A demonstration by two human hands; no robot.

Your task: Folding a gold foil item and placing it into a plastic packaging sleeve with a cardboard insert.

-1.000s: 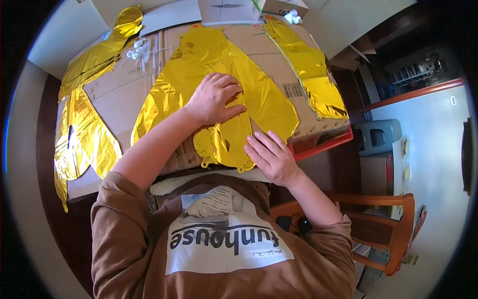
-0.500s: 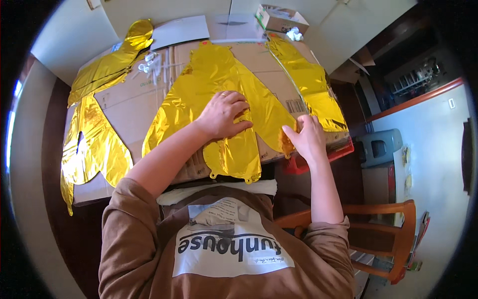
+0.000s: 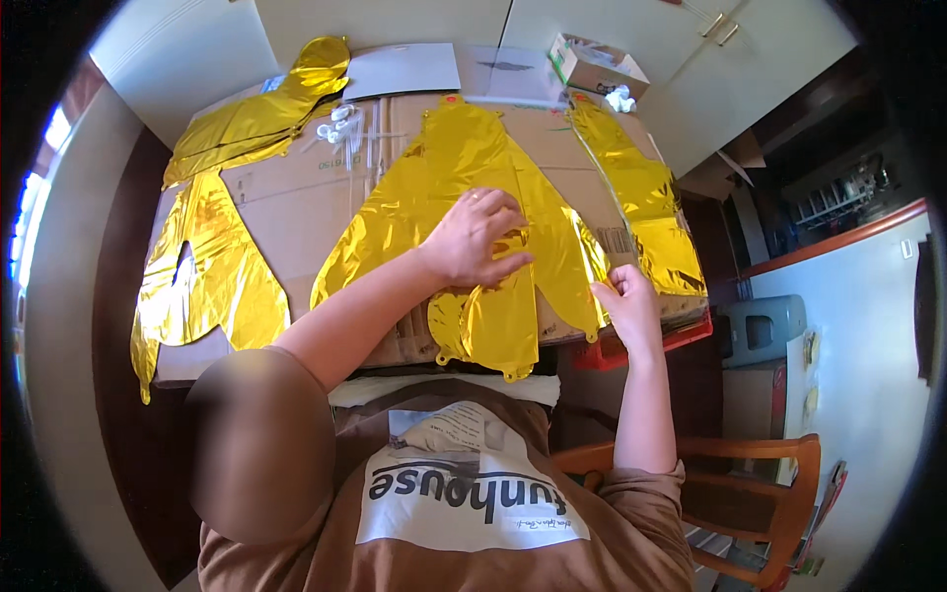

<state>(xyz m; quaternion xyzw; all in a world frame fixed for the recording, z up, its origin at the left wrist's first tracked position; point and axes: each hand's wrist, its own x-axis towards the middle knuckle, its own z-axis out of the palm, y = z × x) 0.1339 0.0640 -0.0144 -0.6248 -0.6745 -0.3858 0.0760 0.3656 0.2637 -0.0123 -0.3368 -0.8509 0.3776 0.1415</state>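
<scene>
1. On the brown sweatshirt [image 3: 612, 538], I can read a white printed panel [image 3: 400, 523]: bold black lettering [image 3: 473, 490], upside down to me, with finer lines above and below it.
2. Green printed characters [image 3: 340, 161] stand on the cardboard [image 3: 261, 207], left of centre.
3. A black barcode [image 3: 617, 242] is printed on the cardboard's right side.
4. The open carton [image 3: 597, 74] seems to carry dark print, too small for me to read.
5. A dark wing-shaped emblem [image 3: 504, 66] marks the pale panel [image 3: 493, 89] beside it.
</scene>
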